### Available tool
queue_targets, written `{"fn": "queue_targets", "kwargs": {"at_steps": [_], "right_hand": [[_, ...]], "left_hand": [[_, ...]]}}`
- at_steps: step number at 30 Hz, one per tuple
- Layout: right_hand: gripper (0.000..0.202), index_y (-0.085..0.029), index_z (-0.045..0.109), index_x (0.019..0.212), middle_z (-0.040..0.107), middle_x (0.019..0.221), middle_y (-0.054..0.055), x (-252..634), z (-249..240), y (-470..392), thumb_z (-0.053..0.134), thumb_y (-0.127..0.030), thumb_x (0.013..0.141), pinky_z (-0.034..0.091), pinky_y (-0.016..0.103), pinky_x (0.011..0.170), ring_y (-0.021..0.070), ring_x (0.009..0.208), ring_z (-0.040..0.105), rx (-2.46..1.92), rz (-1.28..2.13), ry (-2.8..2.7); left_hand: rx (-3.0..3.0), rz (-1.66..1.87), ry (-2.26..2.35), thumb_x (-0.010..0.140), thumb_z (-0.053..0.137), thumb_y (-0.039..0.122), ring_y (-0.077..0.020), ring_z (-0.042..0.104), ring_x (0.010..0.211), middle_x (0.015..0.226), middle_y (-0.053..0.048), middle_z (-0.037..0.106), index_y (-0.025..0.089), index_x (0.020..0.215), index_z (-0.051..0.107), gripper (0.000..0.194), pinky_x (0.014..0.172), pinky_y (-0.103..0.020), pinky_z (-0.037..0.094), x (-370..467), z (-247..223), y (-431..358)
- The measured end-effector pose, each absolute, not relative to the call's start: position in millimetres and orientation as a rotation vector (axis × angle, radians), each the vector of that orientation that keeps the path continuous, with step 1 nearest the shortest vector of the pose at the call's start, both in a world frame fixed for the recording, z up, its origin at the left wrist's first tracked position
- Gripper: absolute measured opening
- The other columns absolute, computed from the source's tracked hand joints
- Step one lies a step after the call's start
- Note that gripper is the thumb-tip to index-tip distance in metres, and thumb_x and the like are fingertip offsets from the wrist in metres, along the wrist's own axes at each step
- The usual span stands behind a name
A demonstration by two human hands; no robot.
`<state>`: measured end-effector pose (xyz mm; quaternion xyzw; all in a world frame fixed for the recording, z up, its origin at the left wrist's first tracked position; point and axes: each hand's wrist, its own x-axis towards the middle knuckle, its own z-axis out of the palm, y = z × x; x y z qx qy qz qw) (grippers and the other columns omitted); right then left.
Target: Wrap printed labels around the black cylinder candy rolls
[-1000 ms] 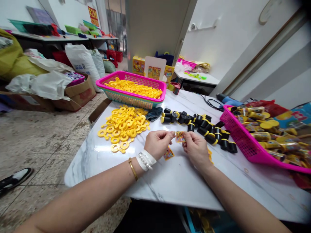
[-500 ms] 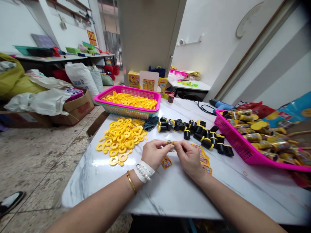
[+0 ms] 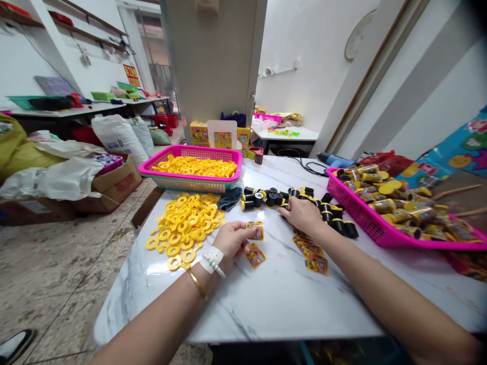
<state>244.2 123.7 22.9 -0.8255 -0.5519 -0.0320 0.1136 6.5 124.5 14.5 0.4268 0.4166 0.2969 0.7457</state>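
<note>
The left hand (image 3: 230,239) pinches a label (image 3: 259,231) by its edge (a light hold keeps it flat) above the tabletop (image 3: 266,304); at its two o'clock, the right hand (image 3: 303,215) is at black tubes (image 3: 270,200), its grip hard to tell. Taking one squarely should serve best.

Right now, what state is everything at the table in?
Left hand: pinching a printed label
Second label: lying flat
Right hand: at black cylinders, grip hidden
Black cylinders: loosely clustered
Label pile: spread, overlapping
Yellow rings: heaped
Left basket: filled
Right basket: filled
Dark cloth: crumpled
</note>
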Motion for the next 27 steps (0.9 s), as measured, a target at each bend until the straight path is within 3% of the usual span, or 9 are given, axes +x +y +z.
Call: {"fn": "queue_targets", "kwargs": {"at_steps": [3, 6, 8, 10, 13, 16, 21, 27], "right_hand": [[0.043, -0.018, 0.061, 0.115, 0.070, 0.083, 0.008, 240.9, 20.8, 118.4, 0.068, -0.035, 0.077, 0.047, 0.035, 0.070, 0.0284, 0.082, 0.068, -2.332, 0.076, -1.631], [0.056, -0.026, 0.054, 0.131, 0.068, 0.086, 0.002, 234.3, 27.2, 101.6, 0.068, -0.034, 0.078, 0.051, 0.033, 0.067, 0.0222, 0.077, 0.070, -1.880, 0.677, -1.487], [0.047, -0.026, 0.058, 0.126, 0.068, 0.093, 0.003, 227.8, 33.8, 90.2, 0.068, -0.038, 0.081, 0.054, 0.034, 0.069, 0.0220, 0.081, 0.071, -1.486, 1.079, -1.275], [0.036, -0.024, 0.064, 0.112, 0.069, 0.096, 0.004, 218.7, 38.4, 81.7, 0.073, -0.038, 0.080, 0.054, 0.031, 0.072, 0.0201, 0.087, 0.070, -1.243, 1.253, -1.122], [0.032, -0.024, 0.065, 0.099, 0.070, 0.090, 0.001, 202.8, 38.4, 75.3, 0.082, -0.028, 0.073, 0.050, 0.022, 0.067, 0.0132, 0.081, 0.066, -1.076, 1.317, -0.996], [0.033, -0.025, 0.065, 0.095, 0.069, 0.084, -0.002, 190.7, 33.9, 74.6, 0.084, -0.022, 0.069, 0.050, 0.020, 0.068, 0.0100, 0.074, 0.063, -0.988, 1.267, -0.926], [0.044, -0.027, 0.066, 0.111, 0.072, 0.106, 0.002, 182.0, 24.9, 78.1, 0.083, -0.026, 0.070, 0.052, 0.030, 0.090, 0.0163, 0.100, 0.066, -1.011, 1.081, -1.016], [0.036, -0.027, 0.064, 0.109, 0.073, 0.112, 0.005, 180.1, 13.0, 80.1, 0.079, -0.033, 0.077, 0.053, 0.041, 0.098, 0.0218, 0.108, 0.067, -1.060, 0.927, -1.164]], "left_hand": [[0.836, 0.620, 0.890, 0.077, 0.075, 0.020, -0.0007, 0.042, 0.035, 0.073, -0.005, 0.069, 0.009, 0.085, 0.068, 0.015, 0.032, -0.015, 0.014, 3.7, 18.1, 128.5], [0.682, 0.619, 0.868, 0.082, 0.068, 0.013, 0.0012, 0.038, 0.035, 0.072, -0.005, 0.068, 0.008, 0.084, 0.069, 0.006, 0.031, -0.012, 0.015, 2.2, 20.1, 133.1], [0.605, 0.618, 0.843, 0.084, 0.063, 0.009, 0.0023, 0.036, 0.036, 0.076, -0.006, 0.068, 0.007, 0.085, 0.070, 0.007, 0.030, -0.010, 0.014, 2.2, 21.3, 135.7], [0.555, 0.626, 0.820, 0.085, 0.060, 0.006, 0.0029, 0.034, 0.037, 0.079, -0.006, 0.068, 0.005, 0.086, 0.070, 0.010, 0.030, -0.009, 0.013, 2.4, 22.8, 137.7], [0.493, 0.650, 0.770, 0.087, 0.058, 0.006, 0.0030, 0.032, 0.037, 0.076, -0.004, 0.065, 0.005, 0.087, 0.069, 0.011, 0.029, -0.008, 0.013, 2.3, 24.8, 139.3], [0.460, 0.658, 0.731, 0.089, 0.057, 0.007, 0.0029, 0.033, 0.037, 0.074, -0.003, 0.063, 0.006, 0.087, 0.068, 0.011, 0.029, -0.008, 0.013, 2.3, 24.8, 139.4], [0.441, 0.666, 0.697, 0.088, 0.058, 0.006, 0.0029, 0.035, 0.038, 0.075, -0.003, 0.062, 0.006, 0.086, 0.066, 0.008, 0.030, -0.008, 0.014, 3.5, 21.7, 137.9], [0.444, 0.688, 0.646, 0.084, 0.063, 0.008, 0.0028, 0.035, 0.038, 0.078, -0.004, 0.064, 0.008, 0.089, 0.067, 0.006, 0.030, -0.008, 0.015, 3.4, 21.4, 137.5]]}}
